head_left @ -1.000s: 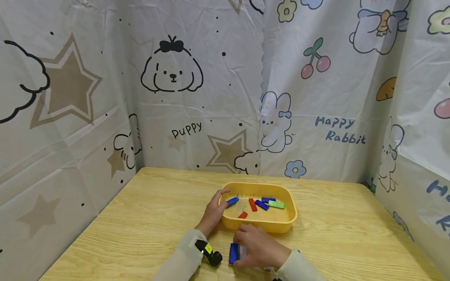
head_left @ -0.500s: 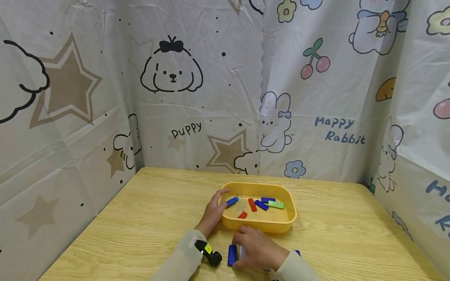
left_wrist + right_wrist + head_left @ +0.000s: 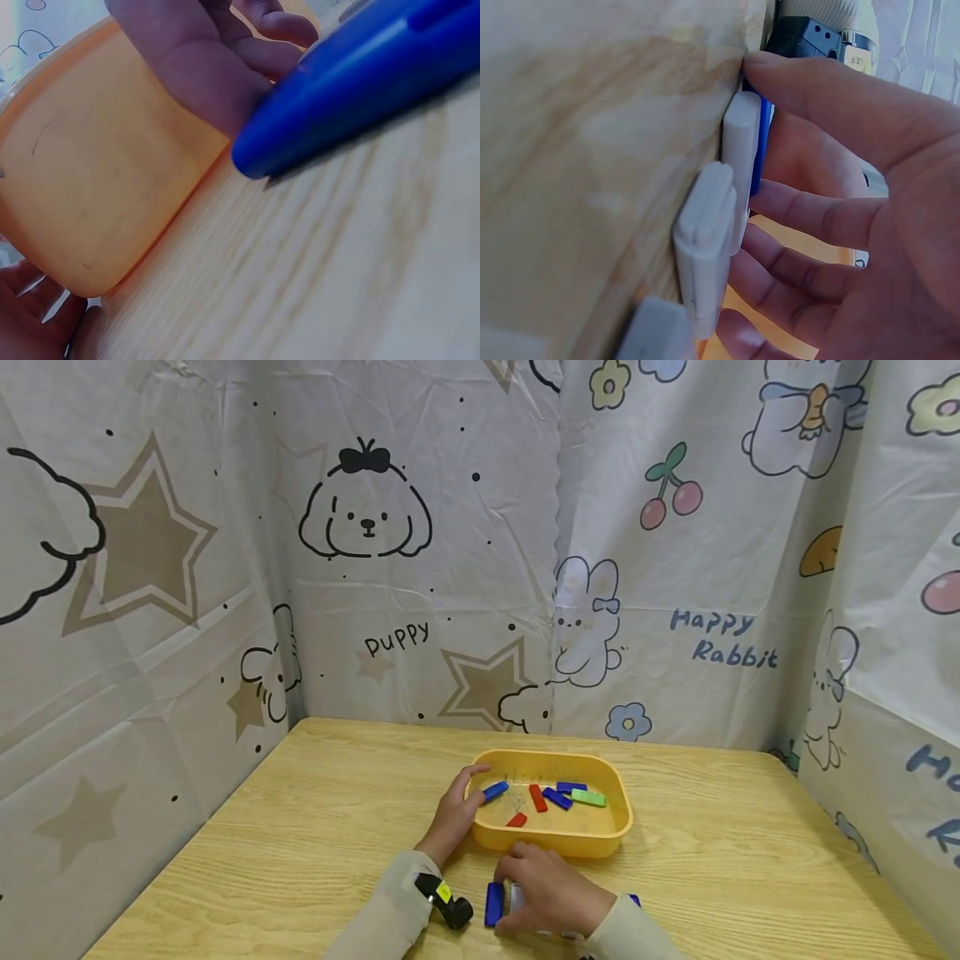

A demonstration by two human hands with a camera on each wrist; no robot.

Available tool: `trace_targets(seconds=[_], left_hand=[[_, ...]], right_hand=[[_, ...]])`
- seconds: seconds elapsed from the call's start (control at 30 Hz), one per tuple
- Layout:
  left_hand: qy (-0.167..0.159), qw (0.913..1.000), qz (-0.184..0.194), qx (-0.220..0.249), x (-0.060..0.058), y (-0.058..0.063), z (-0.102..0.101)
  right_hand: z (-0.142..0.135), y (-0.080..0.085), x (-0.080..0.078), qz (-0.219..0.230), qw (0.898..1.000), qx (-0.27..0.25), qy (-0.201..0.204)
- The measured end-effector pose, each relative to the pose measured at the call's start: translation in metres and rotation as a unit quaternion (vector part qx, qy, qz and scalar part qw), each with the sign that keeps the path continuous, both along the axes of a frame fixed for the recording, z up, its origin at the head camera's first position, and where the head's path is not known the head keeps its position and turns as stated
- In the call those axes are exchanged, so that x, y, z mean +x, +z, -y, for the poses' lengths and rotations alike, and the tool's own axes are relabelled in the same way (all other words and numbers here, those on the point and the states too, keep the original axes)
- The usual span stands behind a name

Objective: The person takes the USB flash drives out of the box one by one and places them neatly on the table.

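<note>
My left hand point(image 3: 453, 814) grips the left end of a yellow plastic tray point(image 3: 551, 843), its fingers over the rim. In the tray lie small oblong blocks: red point(image 3: 537, 798), green point(image 3: 588, 797) and several blue. In front of the tray my right hand point(image 3: 551, 889) arches over a row of blocks on the table. Its thumb and index finger hold the two ends of a blue block point(image 3: 494, 904), low over the wood. Just behind that one in the right wrist view stands a white block point(image 3: 740, 131), with another white block point(image 3: 705, 232) nearer. My palm hides most of the row from above.
A black camera point(image 3: 446, 900) is strapped on my left sleeve, close left of the blue block. Another blue end point(image 3: 634, 900) peeks out by my right sleeve. The wooden table point(image 3: 337, 793) is walled by printed cloth point(image 3: 420, 610) at the back and sides.
The blue block under my right fingertips has shifted slightly left. A blue end shows more beside my right sleeve. My left hand and the tray stay almost still.
</note>
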State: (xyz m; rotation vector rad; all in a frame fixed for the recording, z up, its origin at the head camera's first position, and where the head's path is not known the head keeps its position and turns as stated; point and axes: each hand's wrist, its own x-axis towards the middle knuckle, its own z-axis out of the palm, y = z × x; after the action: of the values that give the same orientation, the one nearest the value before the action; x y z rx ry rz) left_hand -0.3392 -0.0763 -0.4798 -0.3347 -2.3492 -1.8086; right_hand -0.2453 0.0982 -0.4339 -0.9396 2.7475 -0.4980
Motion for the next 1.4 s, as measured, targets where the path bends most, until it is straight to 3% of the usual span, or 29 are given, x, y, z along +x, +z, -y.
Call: trace_targets(seconds=[1.4], left_hand=[[-0.003,0.9999,-0.01,-0.01,-0.0012,-0.0005,0.0013]], right_hand=[[-0.0013,-0.0003,0.0006,0.002,1.0,0.001,-0.003]])
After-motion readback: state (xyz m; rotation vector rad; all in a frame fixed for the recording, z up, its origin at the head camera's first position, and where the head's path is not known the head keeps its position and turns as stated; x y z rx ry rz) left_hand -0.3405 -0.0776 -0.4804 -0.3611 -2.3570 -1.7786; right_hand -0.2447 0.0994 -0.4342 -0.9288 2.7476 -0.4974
